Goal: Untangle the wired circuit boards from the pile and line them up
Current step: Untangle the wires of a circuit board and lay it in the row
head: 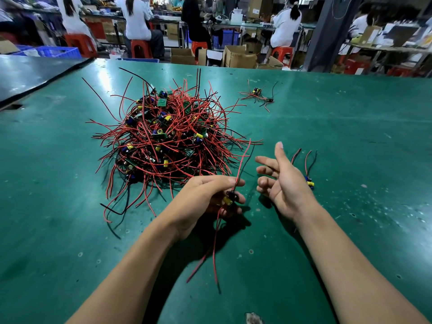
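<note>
A worker's left hand (pixel 203 197) pinches one small yellow-capped circuit board (pixel 228 200), its red and black leads dangling over the green bench mat (pixel 70 230). At left sits one tangled pile of red-wired boards (pixel 168 141). At centre, the right hand (pixel 280 183) is spread, grasping nothing. At right, one freed board (pixel 309 182) lies flat.

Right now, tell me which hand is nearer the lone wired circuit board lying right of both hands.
Right. The right hand is open directly beside the lone wired circuit board. The left hand is farther away, beyond the right hand, gripping a second wired board.
</note>
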Demonstrator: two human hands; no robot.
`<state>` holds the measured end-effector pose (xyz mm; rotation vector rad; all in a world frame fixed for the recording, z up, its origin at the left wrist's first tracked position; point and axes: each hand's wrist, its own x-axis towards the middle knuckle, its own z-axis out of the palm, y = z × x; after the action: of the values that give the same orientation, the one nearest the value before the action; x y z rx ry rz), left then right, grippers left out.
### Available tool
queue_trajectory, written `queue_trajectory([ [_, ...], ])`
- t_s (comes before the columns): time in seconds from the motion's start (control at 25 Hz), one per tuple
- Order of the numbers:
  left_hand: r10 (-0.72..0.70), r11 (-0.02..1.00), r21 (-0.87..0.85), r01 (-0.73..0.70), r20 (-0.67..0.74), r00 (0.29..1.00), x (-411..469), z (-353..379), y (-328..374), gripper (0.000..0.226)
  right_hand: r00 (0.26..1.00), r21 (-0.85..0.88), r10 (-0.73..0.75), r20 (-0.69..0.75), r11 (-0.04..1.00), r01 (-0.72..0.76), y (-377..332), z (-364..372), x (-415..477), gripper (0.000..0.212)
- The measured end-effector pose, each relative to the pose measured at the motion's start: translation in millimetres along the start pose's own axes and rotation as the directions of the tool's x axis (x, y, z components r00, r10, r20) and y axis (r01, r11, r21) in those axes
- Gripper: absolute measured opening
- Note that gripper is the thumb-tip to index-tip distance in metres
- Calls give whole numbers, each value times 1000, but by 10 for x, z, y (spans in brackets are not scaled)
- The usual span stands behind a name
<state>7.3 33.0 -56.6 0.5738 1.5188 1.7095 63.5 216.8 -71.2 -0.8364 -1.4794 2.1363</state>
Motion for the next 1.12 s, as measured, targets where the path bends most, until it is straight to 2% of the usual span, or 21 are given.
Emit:
queue_trajectory([
  [0.08,69,997,-20,-69,36,997,-8,-35,20,21,995,-105,-80,52,991,85,29,2,-34,36],
  [0.12,108,993,-60,-106,41,993,-9,-40,30,23,982,-198,-153,112,965,173,56,3,-66,24],
  [0.2,173,975,-141,-169,17,985,-7,-37,45,27,910,-374,-290,297,841,391,113,39,-148,5],
  [0.28,228,960,-159,-231,-40,973,-5,-33,51,27,833,-405,-323,449,757,512,149,96,-227,9],
  [0.4,252,950,-156,-269,-123,960,0,-49,51,34,816,-395,-311,488,755,524,130,156,-319,34],
  [0.56,245,934,-211,-290,-216,945,18,-44,57,38,824,-267,-352,444,826,496,113,216,-388,29],
  [0.72,253,911,-253,-326,-282,926,20,-50,55,35,809,-199,-403,429,831,519,132,292,-435,22],
  [0.84,255,910,-263,-322,-259,932,12,-48,53,36,818,-71,-406,409,879,471,111,329,-441,19],
  [0.88,262,911,-258,-322,-241,934,9,-47,51,37,832,22,-378,405,914,405,92,326,-430,20],
  [1.0,278,914,-246,-322,-199,940,-3,-26,40,38,873,249,-177,455,966,67,-11,250,-404,17],
  [1.12,190,930,-279,-241,-196,962,17,6,44,20,833,204,-57,550,977,-68,-48,163,-375,21],
])
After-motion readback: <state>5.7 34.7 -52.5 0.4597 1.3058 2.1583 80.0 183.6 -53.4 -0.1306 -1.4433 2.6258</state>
